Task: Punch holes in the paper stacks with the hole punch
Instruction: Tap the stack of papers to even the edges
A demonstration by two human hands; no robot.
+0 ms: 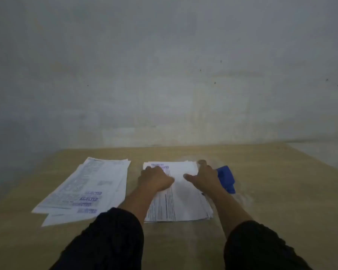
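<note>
A stack of printed paper (185,203) lies in the middle of the wooden table. My left hand (154,179) rests on its upper left part with the fingers curled under, knuckles up. My right hand (203,177) lies spread on the stack's upper right edge, thumb pointing left and fingers stretched forward. A blue hole punch (227,177) sits just right of that hand, touching the stack's right edge; part of it is hidden behind the hand. A second, fanned stack of stamped papers (90,189) lies to the left, apart from both hands.
The wooden table (271,191) runs up to a bare grey wall (164,75) close behind the papers. Dark sleeves cover both forearms at the bottom of the view. The picture is dim and blurred.
</note>
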